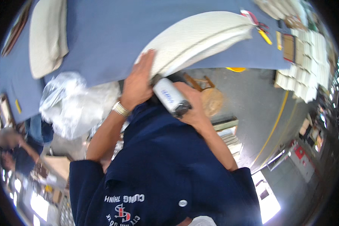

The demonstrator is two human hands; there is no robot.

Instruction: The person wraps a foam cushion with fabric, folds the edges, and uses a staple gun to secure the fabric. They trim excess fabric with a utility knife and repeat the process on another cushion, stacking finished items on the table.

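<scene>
1. Cream fabric piece (pixel 199 37) lies on the blue table (pixel 113 34), its near end hanging over the table's near edge where both hands meet it.
2. Beyond that edge the room shows a grey concrete floor (pixel 252 101) with a curved yellow line (pixel 277 120) painted on it.
3. Its long axis runs from the near edge, at the hands, up and right toward the far right corner.
4. Left hand (pixel 137 83) lies flat with fingers spread on the fabric's near end, pressing it.
5. Right hand (pixel 190 103) is closed round a white handheld tool (pixel 171 97) whose upper tip touches the fabric just beside the left hand.
6. Another cream fabric (pixel 47 34) is folded near the far left corner; crumpled clear plastic (pixel 71 103) hangs off the near edge on the left.
7. Stacks of pale cards (pixel 307 64) fill the right edge, with small red and yellow tools (pixel 260 28) at the fabric's far end.
8. A wooden stool (pixel 209 96) stands on the floor behind the right hand.
</scene>
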